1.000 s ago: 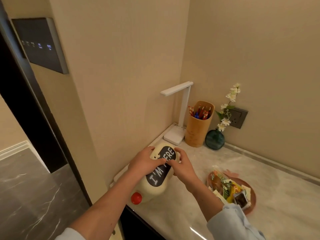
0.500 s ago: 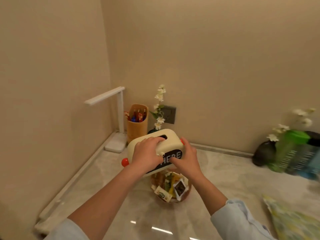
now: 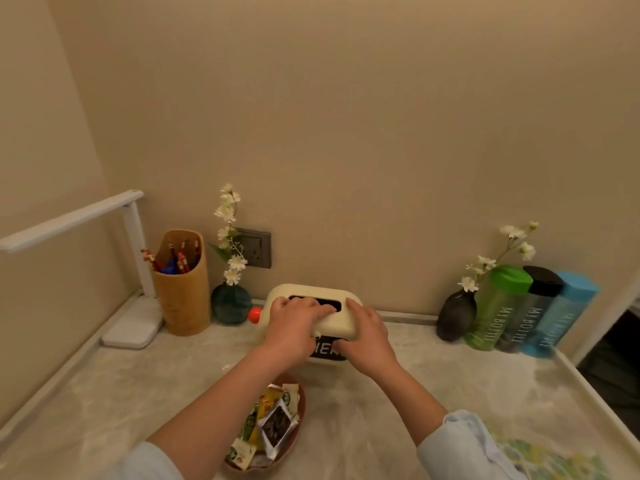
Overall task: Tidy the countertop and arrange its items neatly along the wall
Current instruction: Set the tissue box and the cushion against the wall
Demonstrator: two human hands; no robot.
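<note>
While the left hand (image 3: 292, 329) with fingers (image 3: 313, 309) curled over the top slot and the right hand (image 3: 367, 336) clasping the right end hold the cream tissue box (image 3: 341, 323) near the wall (image 3: 346, 168), it should settle square on the bench (image 3: 450, 375), clear of the teal vase (image 3: 231, 304).

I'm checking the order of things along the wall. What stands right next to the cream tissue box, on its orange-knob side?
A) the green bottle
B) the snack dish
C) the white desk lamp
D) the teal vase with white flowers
D: the teal vase stands against the wall just beside the orange knob of the tissue box.
</note>
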